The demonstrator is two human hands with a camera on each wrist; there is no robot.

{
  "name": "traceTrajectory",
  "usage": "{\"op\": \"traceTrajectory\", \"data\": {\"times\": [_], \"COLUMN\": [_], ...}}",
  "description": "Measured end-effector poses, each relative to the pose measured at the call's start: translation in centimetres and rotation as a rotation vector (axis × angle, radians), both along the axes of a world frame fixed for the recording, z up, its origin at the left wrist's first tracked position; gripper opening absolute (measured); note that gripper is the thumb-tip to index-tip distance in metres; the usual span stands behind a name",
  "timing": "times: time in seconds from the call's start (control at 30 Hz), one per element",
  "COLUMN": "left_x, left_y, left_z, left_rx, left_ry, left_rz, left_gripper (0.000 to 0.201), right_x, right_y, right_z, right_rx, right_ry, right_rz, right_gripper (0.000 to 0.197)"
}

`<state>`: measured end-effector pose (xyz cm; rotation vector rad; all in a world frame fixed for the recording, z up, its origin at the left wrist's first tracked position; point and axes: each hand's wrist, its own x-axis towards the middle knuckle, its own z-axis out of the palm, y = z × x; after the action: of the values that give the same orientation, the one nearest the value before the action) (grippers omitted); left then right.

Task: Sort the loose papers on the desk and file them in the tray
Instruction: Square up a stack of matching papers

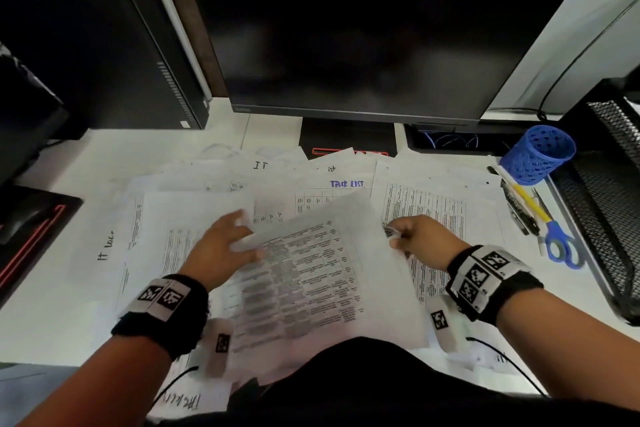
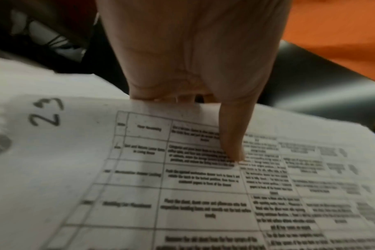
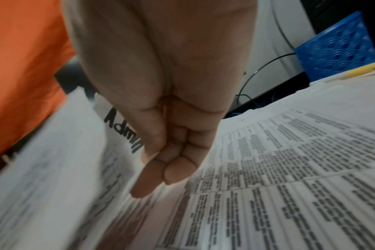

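Head view | left hand pinches the lifted printed sheet at its left edge — thumb on top, fingers beneath | right hand curled beside the sheet's right edge, grasp unclear | loose papers cover desk | mesh tray far right — beside blue cup, scissors

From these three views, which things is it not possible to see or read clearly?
- Printed table text on the lifted sheet: motion blur in the head view, and unreadable in the left wrist view.
- Left hand fingers: hidden under that sheet; only the thumb shows on top.
- Small object in the right hand: blurred and too small to name.
- Mesh tray: cut off by the right edge.
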<state>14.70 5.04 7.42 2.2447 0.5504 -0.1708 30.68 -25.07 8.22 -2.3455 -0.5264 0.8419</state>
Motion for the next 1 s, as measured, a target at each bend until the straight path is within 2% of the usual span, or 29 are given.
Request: {"op": "traceTrajectory", "data": {"times": [0.07,0.13,0.17,0.23,0.33,0.4,0.5,0.57,0.63,0.7,0.77,0.8,0.9,1.0], "left_x": [0.0,-0.1,-0.1,0.1,0.4,0.3,0.6,0.7,0.1,-1.0,-2.2,-2.6,-3.0,-3.1], "left_y": [-1.2,-2.4,-3.0,-3.9,-4.2,-3.7,-2.6,-0.8,1.9,4.3,5.6,6.0,6.6,6.4], "left_z": [-0.7,-1.7,-2.0,-1.9,-1.9,-1.9,-1.6,-1.9,-2.9,-3.9,-4.7,-5.1,-5.8,-6.1], "left_rx": [-0.106,-0.080,-0.043,0.003,-0.018,-0.147,-0.256,-0.143,0.037,0.218,0.341,0.353,0.158,0.034], "left_ry": [0.101,0.185,0.221,0.245,0.220,0.206,0.153,0.064,0.076,0.231,0.380,0.399,0.312,0.235], "left_rz": [0.034,0.014,-0.012,-0.029,-0.023,-0.031,-0.018,0.135,0.335,0.441,0.450,0.447,0.511,0.540], "left_gripper": [0.027,0.053,0.059,0.054,0.037,0.029,0.022,0.015,0.020,0.040,0.061,0.070,0.078,0.048], "right_x": [-0.5,-0.8,-0.9,-1.1,-1.5,-1.8,-1.9,-2.0,-2.2,-2.1,-2.1,-2.1,-2.2,-2.4], "right_y": [0.8,1.5,1.7,1.7,1.2,0.9,0.8,0.9,0.9,0.8,0.8,0.9,1.1,1.5], "right_z": [-0.2,-0.4,-0.5,-0.9,-0.9,-1.1,-2.2,-2.7,-2.7,-2.9,-3.0,-3.0,-2.9,-2.7], "right_rx": [0.018,0.022,0.034,0.089,0.228,0.203,-0.004,-0.064,-0.069,-0.051,-0.043,-0.040,-0.057,-0.087], "right_ry": [-0.004,-0.014,-0.007,0.033,0.274,0.309,0.183,0.124,0.089,0.079,0.093,0.108,0.131,0.082], "right_rz": [0.027,0.007,-0.043,-0.192,-0.440,-0.382,-0.220,-0.204,-0.220,-0.253,-0.276,-0.275,-0.221,-0.180], "right_gripper": [0.029,0.022,0.022,0.029,0.049,0.043,0.019,0.023,0.025,0.022,0.014,0.013,0.018,0.021]}}
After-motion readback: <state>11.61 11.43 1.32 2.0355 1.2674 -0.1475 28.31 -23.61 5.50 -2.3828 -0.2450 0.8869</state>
